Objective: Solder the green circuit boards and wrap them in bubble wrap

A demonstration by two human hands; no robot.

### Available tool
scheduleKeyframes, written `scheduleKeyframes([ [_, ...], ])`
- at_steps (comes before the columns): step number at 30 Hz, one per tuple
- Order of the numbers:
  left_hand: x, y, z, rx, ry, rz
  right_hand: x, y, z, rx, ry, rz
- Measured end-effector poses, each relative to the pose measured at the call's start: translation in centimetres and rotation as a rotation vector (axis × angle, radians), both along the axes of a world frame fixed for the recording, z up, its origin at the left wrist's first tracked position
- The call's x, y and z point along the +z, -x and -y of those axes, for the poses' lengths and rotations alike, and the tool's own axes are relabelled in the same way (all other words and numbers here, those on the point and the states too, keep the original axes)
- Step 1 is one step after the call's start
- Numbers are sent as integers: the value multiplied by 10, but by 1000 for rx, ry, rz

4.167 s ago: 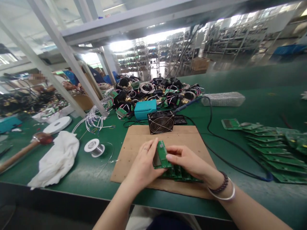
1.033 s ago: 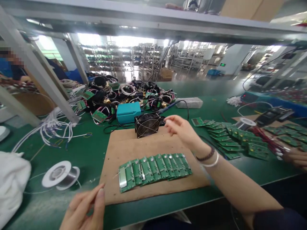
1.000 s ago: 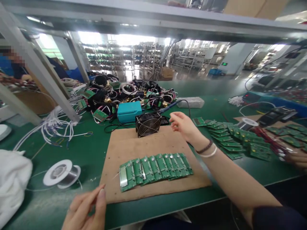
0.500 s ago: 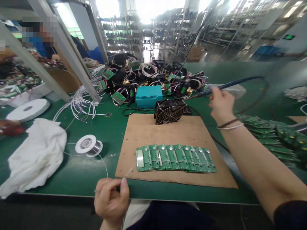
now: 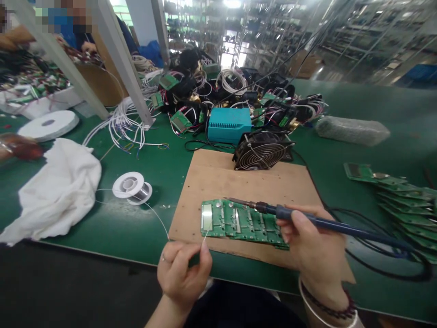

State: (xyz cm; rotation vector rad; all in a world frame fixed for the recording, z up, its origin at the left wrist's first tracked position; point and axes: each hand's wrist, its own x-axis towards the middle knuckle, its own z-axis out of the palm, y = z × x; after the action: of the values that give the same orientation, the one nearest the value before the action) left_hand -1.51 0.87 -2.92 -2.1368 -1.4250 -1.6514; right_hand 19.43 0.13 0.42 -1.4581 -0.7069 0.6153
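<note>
My right hand (image 5: pixel 312 237) grips a blue-handled soldering iron (image 5: pixel 283 212), its tip over the upper edge of the circuit boards. These green circuit boards (image 5: pixel 218 219) lie overlapped in a row on a brown cardboard sheet (image 5: pixel 201 175); the iron and hand hide part of the row. Between thumb and forefinger, my left hand (image 5: pixel 184 269) pinches thin solder wire (image 5: pixel 206 235), whose end points up over the leftmost board. The wire runs back to a white solder spool (image 5: pixel 131 187) on the green table.
Behind the boards stand a black fan (image 5: pixel 261 152) and a teal box (image 5: pixel 228 125). Tangled wired assemblies (image 5: pixel 191 98) lie farther back. More boards (image 5: pixel 406 205) are stacked at right. A white cloth (image 5: pixel 64 187) lies at left; another person's arm (image 5: pixel 17 38) shows beyond the frame posts.
My right hand has come down and toward me with the soldering iron, from beside the fan to over the boards. The view has shifted; my left hand still pinches the wire, now nearer the boards.
</note>
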Motion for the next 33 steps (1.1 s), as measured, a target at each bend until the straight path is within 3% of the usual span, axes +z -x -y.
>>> scheduleKeyframes([
  [5,-2,-1,0,-10,-3,-58,-13,-2,-2,26,23,39],
  [21,1,-8,0,-12,-32,-208,-16,-4,4,100,-80,286],
  [33,3,-8,-1,-27,-31,-209,-14,-1,4,73,-149,293],
])
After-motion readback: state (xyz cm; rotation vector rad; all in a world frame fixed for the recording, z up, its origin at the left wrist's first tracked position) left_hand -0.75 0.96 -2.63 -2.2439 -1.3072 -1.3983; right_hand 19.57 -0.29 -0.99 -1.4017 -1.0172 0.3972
